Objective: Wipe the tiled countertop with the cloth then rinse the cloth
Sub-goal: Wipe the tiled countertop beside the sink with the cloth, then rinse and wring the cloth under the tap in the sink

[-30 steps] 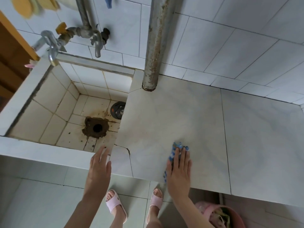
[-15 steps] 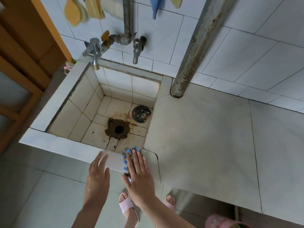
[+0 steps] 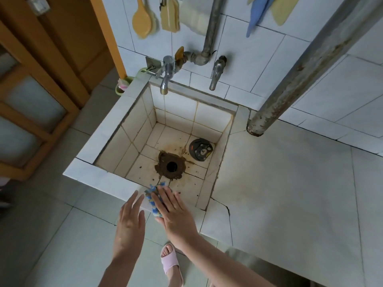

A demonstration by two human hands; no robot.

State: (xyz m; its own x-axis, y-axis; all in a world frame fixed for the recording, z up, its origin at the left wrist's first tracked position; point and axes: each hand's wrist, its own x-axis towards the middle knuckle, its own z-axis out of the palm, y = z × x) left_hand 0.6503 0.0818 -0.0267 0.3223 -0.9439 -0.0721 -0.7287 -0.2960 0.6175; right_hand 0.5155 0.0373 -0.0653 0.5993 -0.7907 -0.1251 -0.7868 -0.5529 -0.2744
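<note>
A blue and yellow cloth [image 3: 152, 197] lies on the front rim of the tiled sink [image 3: 99, 177]. My right hand [image 3: 176, 212] presses flat on the cloth with straight fingers, covering most of it. My left hand [image 3: 129, 224] hovers open just left of the cloth, in front of the rim, holding nothing. The pale tiled countertop [image 3: 290, 193] stretches to the right of the sink; a crack runs through it near the sink's front corner. Two taps [image 3: 166, 76] hang over the back of the sink.
In the sink are a rusty drain hole [image 3: 171, 166] and a dark round plug [image 3: 200, 149]. A thick grey pipe [image 3: 290, 83] rises from the countertop's back left corner. Brushes hang on the wall [image 3: 145, 19]. A wooden door [image 3: 41, 79] stands left. My sandalled foot [image 3: 171, 261] is below.
My right hand has slid the cloth left, off the countertop and along the sink's front rim. My left hand has stayed open beside it. The view has shifted towards the sink.
</note>
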